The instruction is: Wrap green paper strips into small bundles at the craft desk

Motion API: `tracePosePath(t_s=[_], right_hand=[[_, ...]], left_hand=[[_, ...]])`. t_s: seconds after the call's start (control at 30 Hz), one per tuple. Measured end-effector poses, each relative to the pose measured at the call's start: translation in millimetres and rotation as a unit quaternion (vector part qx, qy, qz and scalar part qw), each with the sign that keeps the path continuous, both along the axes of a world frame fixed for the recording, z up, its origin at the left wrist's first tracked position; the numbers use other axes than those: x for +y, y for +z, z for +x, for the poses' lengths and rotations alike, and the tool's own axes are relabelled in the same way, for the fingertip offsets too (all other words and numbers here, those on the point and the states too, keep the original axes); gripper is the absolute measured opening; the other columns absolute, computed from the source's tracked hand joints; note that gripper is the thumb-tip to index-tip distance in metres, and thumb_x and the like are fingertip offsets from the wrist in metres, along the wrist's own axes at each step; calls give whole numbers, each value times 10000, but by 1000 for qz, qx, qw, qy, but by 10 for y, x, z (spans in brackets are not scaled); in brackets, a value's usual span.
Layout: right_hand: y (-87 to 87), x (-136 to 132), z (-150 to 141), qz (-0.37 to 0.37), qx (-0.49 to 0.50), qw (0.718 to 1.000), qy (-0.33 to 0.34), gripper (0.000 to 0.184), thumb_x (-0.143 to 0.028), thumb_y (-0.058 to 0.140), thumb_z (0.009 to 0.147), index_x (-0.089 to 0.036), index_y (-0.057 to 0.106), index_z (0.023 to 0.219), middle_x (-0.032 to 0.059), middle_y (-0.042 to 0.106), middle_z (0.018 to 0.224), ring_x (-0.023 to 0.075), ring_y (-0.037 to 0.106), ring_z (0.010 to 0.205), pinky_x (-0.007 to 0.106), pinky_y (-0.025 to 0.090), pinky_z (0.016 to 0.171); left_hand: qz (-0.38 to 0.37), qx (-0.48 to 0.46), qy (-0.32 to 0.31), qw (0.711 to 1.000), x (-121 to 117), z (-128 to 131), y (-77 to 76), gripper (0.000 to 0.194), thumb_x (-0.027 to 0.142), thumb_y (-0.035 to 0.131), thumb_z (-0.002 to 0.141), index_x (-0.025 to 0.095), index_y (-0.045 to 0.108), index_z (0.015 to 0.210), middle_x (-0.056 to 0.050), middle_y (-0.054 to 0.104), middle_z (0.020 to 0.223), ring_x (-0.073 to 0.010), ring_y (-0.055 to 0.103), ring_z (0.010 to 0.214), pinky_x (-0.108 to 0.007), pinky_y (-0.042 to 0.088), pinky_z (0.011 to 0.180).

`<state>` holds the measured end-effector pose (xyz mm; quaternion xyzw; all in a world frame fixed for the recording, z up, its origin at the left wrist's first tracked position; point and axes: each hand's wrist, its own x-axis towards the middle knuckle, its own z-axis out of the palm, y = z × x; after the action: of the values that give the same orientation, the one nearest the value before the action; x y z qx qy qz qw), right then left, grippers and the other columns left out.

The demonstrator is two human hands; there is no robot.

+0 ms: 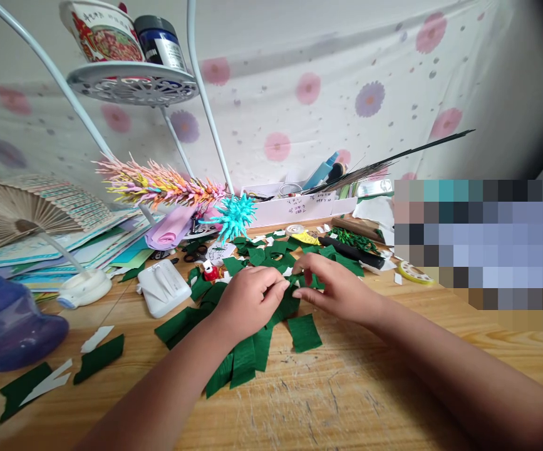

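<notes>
Over a heap of dark green crepe paper pieces (243, 357), my two hands meet near the middle of the table. My left hand (252, 300) is closed, thumb and forefinger pinching a small twisted bit of green crepe paper (294, 281). Facing it, my right hand (334, 285) has its fingers curved and its thumb apart from the forefinger, close around the far end of that bit. Whether the right fingertips touch it is hard to see. A loose green square (305, 332) lies just below the hands.
Behind the hands stand a white box (299, 212) and a turquoise spiky ornament (233, 216). To the left are a white case (164, 288), a purple tape dispenser (12, 322) and a folding fan (22, 216). A black-handled tool (353, 252) and a yellow tape roll (416, 273) lie right.
</notes>
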<state>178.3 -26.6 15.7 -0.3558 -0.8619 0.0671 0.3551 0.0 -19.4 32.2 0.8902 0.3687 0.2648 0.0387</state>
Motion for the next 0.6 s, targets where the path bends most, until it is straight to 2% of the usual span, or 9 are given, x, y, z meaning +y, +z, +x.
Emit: tracePosePath(t_s=[0.13, 0.33, 0.47, 0.6], right_hand=[[15, -14, -24, 10, -10, 1000, -23, 41, -174, 444, 786, -176, 471, 816, 24, 543, 749, 136, 493, 704, 223, 374, 606], [23, -26, -45, -15, -38, 996, -75, 164, -222, 354, 831, -166, 494, 766, 32, 549, 673, 147, 506, 650, 238, 375, 571], [18, -24, -33, -7, -9, 999, -35, 163, -271, 441, 796, -159, 465, 911, 53, 556, 837, 146, 504, 722, 248, 397, 626], [3, -11, -19, 20, -9, 1000, -22, 91, -190, 488, 762, -160, 497, 848, 46, 562, 806, 155, 496, 770, 253, 394, 667]], left_hand=[[-18, -5, 4, 1000, 4, 11, -7, 226, 201, 392, 778, 157, 454, 566, 20, 502, 566, -97, 461, 567, -205, 321, 533], [-23, -4, -1, 1000, -6, 27, -34, 229, 215, 390, 782, 161, 454, 568, 21, 492, 567, -102, 454, 572, -207, 328, 536], [-36, -35, 11, 999, 7, 28, -35, 226, 221, 399, 777, 162, 457, 566, 26, 496, 558, -98, 456, 556, -211, 340, 541], [-54, -44, 7, 998, 10, 23, -27, 241, 227, 397, 776, 159, 466, 555, 24, 503, 551, -98, 466, 556, -210, 353, 532]])
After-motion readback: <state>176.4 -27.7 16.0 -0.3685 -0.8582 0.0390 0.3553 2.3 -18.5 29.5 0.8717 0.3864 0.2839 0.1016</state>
